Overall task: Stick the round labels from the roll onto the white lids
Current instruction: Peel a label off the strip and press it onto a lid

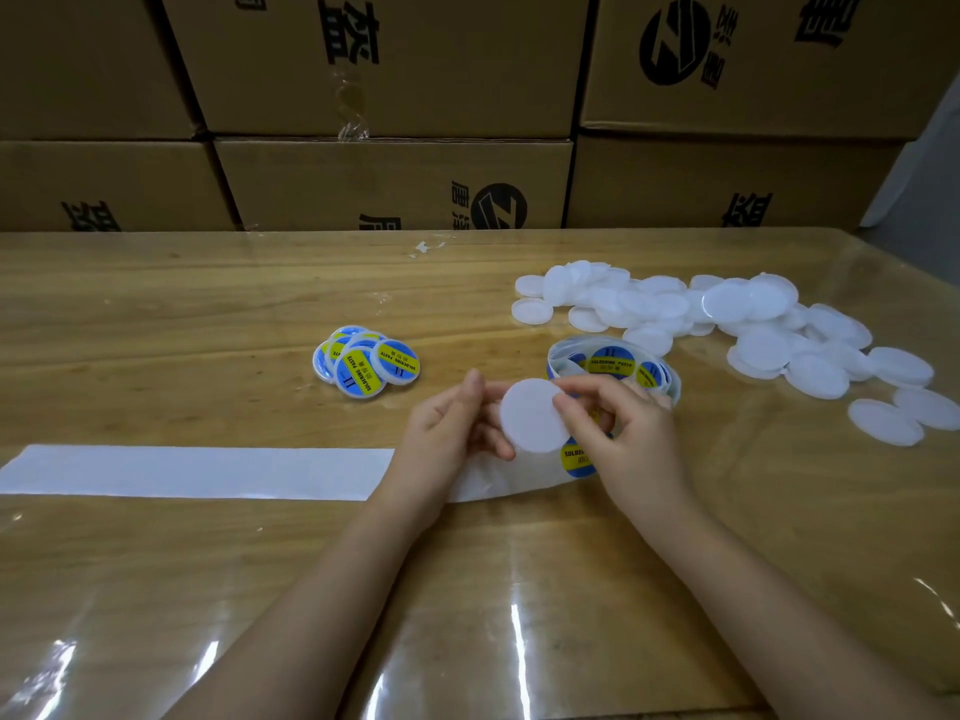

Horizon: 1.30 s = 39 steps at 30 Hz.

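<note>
**One bare lid held between both hands, stock on either side**

The left hand (pixel 447 423) and right hand (pixel 623 433) each pinch an edge of a single white lid (pixel 530 415), held just above the table (pixel 156 304) near its middle. Right behind the right hand sits the label roll (pixel 613 363), touching its knuckles. A printed label (pixel 576 459) peeks out under that hand on the backing strip (pixel 197 472), which runs left under the left wrist to the table's left edge. Far right, a loose heap of bare lids (pixel 753 330) spreads towards the right edge. Left of the roll, well apart from it, lies a small stack of labelled lids (pixel 363 363). Cardboard boxes (pixel 389 184) wall off the far edge. Bare tabletop lies at the far left and along the near side around the forearms.
</note>
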{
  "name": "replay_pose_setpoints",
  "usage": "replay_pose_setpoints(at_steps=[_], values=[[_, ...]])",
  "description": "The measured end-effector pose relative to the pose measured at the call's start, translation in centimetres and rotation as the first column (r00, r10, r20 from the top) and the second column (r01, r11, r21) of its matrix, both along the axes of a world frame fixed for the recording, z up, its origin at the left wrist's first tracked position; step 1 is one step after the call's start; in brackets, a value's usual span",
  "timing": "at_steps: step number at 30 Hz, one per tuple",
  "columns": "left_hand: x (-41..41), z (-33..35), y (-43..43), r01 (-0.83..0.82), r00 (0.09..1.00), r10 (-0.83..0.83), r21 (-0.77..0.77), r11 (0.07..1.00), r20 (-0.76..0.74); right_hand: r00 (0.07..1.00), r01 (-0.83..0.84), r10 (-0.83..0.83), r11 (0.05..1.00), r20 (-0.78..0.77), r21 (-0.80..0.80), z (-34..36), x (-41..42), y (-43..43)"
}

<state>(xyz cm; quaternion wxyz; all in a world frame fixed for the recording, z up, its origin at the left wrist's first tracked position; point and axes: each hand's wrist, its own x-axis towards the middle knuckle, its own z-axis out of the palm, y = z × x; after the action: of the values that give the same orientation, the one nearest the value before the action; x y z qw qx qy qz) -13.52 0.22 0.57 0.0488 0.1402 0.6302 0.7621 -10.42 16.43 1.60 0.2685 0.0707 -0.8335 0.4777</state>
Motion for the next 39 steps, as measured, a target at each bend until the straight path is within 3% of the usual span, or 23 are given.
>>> replay_pose_setpoints(at_steps=[2,4,7,10,13,19,22,26,28,30,32,36,39], values=[[-0.1,0.0,-0.1,0.066,0.996,-0.071,0.1,0.993,0.054,0.999,0.031,-0.027,0.997,0.047,-0.077,0.1,-0.1,0.0],[0.0,-0.2,-0.2,0.122,0.99,-0.127,0.092,0.988,0.059,0.997,0.057,-0.05,0.993,0.066,-0.107,0.2,0.0,-0.1],[0.5,-0.3,0.0,0.144,0.989,-0.146,-0.057,0.988,-0.028,0.996,0.084,-0.083,0.995,0.017,-0.052,0.2,0.4,-0.3],[0.7,-0.2,0.2,-0.012,0.987,-0.027,-0.243,0.97,-0.157,0.979,0.174,-0.154,0.973,-0.133,0.154,0.6,0.2,0.7],[0.9,-0.4,0.1,-0.196,0.906,-0.016,-0.452,0.87,-0.423,0.958,0.263,-0.216,0.925,-0.191,0.274,0.7,-0.4,2.3],[1.0,-0.6,0.1,-0.305,0.897,0.005,-0.612,0.73,-0.442,0.971,0.212,-0.13,0.858,-0.201,0.469,-1.0,-0.9,2.4],[0.7,-0.3,-0.4,-0.373,0.874,0.021,-0.641,0.671,-0.486,0.97,0.211,-0.12,0.849,-0.211,0.485,-1.1,-1.1,2.4],[-0.3,-0.5,-1.9,-0.554,0.796,-0.007,-0.733,0.394,-0.606,0.979,0.198,-0.142,0.842,-0.148,0.502,-0.9,-0.9,2.6],[-0.5,-0.5,-2.3,-0.607,0.768,0.0,-0.727,0.323,-0.641,0.984,0.159,-0.089,0.829,-0.154,0.537,-0.9,-0.8,2.5],[-0.3,-0.4,-1.8,-0.632,0.741,-0.003,-0.7,0.334,-0.671,0.986,0.109,-0.018,0.828,-0.168,0.55,-1.0,-0.8,2.3],[0.1,-0.5,-1.0,-0.623,0.733,0.008,-0.667,0.409,-0.68,0.986,0.048,0.044,0.847,-0.16,0.53,-1.1,-0.7,2.1],[0.0,-0.9,-0.7,-0.494,0.83,0.079,-0.663,0.562,-0.552,0.976,-0.043,0.148,0.851,-0.161,0.523,-1.2,-0.5,1.4],[-0.5,-1.4,-0.9,-0.415,0.871,0.054,-0.672,0.613,-0.489,0.972,-0.091,0.192,0.839,-0.134,0.537,-1.1,-0.4,1.1]])
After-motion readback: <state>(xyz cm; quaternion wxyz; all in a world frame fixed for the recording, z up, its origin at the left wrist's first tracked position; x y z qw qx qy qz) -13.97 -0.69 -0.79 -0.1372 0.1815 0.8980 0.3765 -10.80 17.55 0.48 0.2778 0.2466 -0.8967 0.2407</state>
